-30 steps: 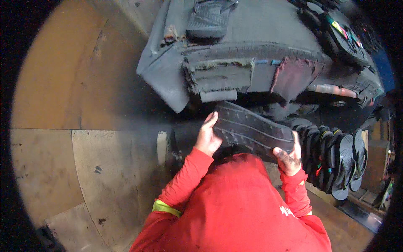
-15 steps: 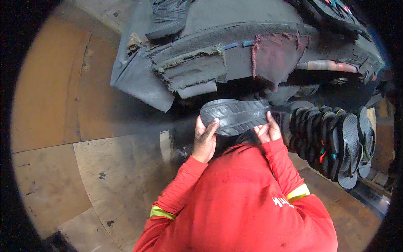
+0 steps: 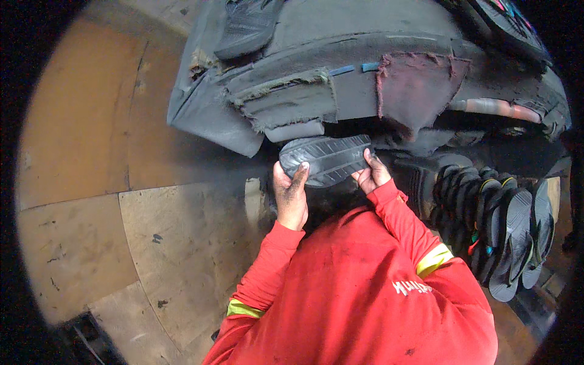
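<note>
A black sandal sole (image 3: 331, 159) with a grooved tread is held between my two hands, tread side up, close to the front edge of the dusty bench. My left hand (image 3: 292, 191) grips its wider, rounded end, with the thumb pressed on the tread. Round the other end, my right hand (image 3: 374, 173) is closed with its thumb on top. The fingers beneath the sole are mostly hidden, and so is its underside.
A dust-covered bench (image 3: 365, 24) carries a dark sandal (image 3: 249, 27) and more footwear (image 3: 508, 27). Worn cloths (image 3: 420, 88) hang from its front. A row of black flip-flops (image 3: 511, 237) stands at the right. Wooden boards (image 3: 73, 121) lie at the left.
Both hands have brought the sole slightly left and up in the picture, turning its right end a little upward. The view has shifted, so the bench and flip-flops appear farther right.
</note>
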Demonstrator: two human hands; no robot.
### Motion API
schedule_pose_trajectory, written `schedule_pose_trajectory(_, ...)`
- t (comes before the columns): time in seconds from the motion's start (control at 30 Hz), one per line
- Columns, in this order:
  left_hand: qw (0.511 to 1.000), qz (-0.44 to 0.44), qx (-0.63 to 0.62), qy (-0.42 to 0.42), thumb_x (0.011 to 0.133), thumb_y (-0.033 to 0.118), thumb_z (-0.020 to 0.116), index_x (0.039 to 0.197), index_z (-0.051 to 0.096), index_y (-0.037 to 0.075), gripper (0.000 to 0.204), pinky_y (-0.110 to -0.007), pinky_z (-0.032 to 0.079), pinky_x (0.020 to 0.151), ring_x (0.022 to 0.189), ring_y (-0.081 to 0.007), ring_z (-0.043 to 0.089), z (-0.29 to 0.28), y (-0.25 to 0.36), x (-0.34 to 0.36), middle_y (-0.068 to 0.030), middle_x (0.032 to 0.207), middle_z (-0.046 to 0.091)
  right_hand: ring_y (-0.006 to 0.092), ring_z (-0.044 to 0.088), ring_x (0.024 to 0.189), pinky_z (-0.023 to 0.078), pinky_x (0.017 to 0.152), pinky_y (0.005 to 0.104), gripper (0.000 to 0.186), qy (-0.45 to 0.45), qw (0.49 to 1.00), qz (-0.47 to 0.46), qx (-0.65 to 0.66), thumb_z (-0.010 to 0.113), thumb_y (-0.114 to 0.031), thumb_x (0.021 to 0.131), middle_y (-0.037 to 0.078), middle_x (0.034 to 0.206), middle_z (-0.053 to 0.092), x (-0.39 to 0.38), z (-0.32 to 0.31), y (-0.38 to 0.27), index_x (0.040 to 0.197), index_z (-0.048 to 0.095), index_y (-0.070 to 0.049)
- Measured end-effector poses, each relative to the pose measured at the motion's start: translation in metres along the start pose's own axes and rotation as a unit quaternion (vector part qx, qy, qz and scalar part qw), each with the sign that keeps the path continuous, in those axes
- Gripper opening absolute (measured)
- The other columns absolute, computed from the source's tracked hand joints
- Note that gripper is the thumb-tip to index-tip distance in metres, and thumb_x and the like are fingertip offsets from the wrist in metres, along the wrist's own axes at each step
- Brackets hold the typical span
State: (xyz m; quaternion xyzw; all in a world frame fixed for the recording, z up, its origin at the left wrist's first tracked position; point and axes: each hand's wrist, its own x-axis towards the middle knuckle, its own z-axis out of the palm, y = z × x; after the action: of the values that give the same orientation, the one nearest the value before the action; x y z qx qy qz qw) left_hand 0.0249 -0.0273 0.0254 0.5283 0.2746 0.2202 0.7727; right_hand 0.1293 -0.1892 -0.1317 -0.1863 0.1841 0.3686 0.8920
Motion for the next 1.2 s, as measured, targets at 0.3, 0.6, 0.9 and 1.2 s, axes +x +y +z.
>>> schedule_pose_trajectory(0.3, 0.999, -0.014, -0.023, 0.024, 0.092, 0.008, 0.070, 0.117, 0.049, 0.006, 0.032, -0.027, 0.043, 0.096, 0.102, -0.0101, 0.054, -0.007, 0.003, -0.006, -0.0030, 0.113, 0.057, 0.0359, 0.063, 0.115, 0.051, 0.095, 0.0587, 0.031, -0.019, 0.998, 0.051, -0.023, 0.067, -0.020, 0.095, 0.013, 0.125, 0.064, 0.013, 0.012, -0.007, 0.121, 0.055, -0.007)
schedule_pose_trajectory(0.6, 0.995, 0.031, -0.058, 0.077, 0.095, 0.001, 0.063, 0.127, 0.046, 0.004, 0.037, -0.029, 0.042, 0.101, 0.112, -0.0131, 0.055, -0.013, 0.025, -0.031, -0.0073, 0.125, 0.056, 0.0338, 0.062, 0.116, 0.051, 0.097, 0.0559, 0.035, -0.069, 0.994, 0.060, -0.066, 0.066, -0.019, 0.095, 0.015, 0.126, 0.064, 0.021, 0.063, -0.008, 0.126, 0.054, -0.007)
schedule_pose_trajectory(0.9, 0.994, 0.080, 0.004, 0.079, 0.094, 0.002, 0.065, 0.131, 0.043, 0.001, 0.043, -0.030, 0.042, 0.101, 0.115, -0.0151, 0.055, -0.018, 0.047, -0.048, -0.0095, 0.126, 0.057, 0.0301, 0.064, 0.114, 0.052, 0.096, 0.0528, 0.037, -0.073, 0.986, 0.131, -0.072, 0.067, -0.022, 0.095, 0.010, 0.125, 0.065, 0.017, 0.078, 0.015, 0.128, 0.056, -0.009)
schedule_pose_trajectory(1.2, 0.990, 0.097, -0.034, 0.096, 0.092, 0.007, 0.066, 0.138, 0.040, 0.000, 0.054, -0.037, 0.035, 0.111, 0.125, -0.0209, 0.050, -0.069, 0.049, -0.097, -0.0120, 0.136, 0.052, 0.0270, 0.058, 0.122, 0.049, 0.101, 0.0502, 0.044, -0.175, 0.968, 0.157, -0.090, 0.063, -0.019, 0.097, 0.009, 0.133, 0.059, -0.014, 0.109, 0.039, 0.137, 0.047, -0.013)
